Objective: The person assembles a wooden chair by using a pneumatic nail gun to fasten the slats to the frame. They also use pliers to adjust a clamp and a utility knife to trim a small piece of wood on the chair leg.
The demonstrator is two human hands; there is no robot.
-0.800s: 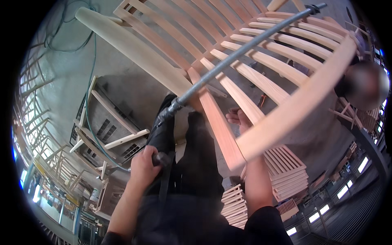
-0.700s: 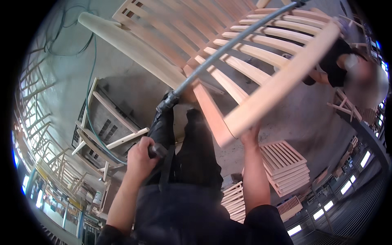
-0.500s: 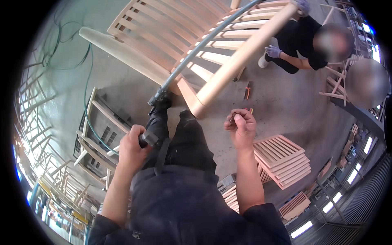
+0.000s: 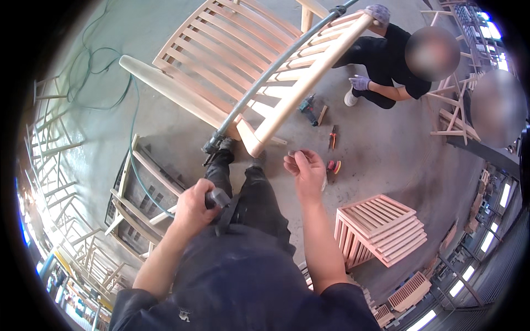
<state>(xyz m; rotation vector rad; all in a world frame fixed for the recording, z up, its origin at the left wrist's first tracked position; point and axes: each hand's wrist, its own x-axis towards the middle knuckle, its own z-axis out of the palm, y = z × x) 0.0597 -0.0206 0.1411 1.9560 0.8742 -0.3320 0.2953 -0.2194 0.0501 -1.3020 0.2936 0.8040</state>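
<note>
A dark hammer with a blocky head (image 4: 220, 197) is gripped in my left hand (image 4: 194, 207), in front of my thighs. My right hand (image 4: 309, 170) is raised to the right, thumb and fingers pinched on a small dark piece (image 4: 291, 153) too small to name. Just beyond both hands stands a pale wooden slatted bench (image 4: 232, 52), its near corner by my feet. Across it runs a long grey pipe clamp (image 4: 265, 77), with its dark jaw end (image 4: 212, 144) above my left foot. Neither hand touches the bench.
A co-worker's gloved hand (image 4: 378, 15) rests on the bench's far end. Cordless drill (image 4: 309, 110), pliers (image 4: 332, 138) and a red-and-orange tool (image 4: 334, 167) lie on the floor. Stacked slatted panels (image 4: 381, 226) stand right; wooden frames (image 4: 149, 171) and a green hose (image 4: 135, 110) lie left.
My left hand with the hammer has shifted right and slightly down; my right hand has moved left. The view has shifted, bringing the drill into sight. The co-worker still holds the bench.
</note>
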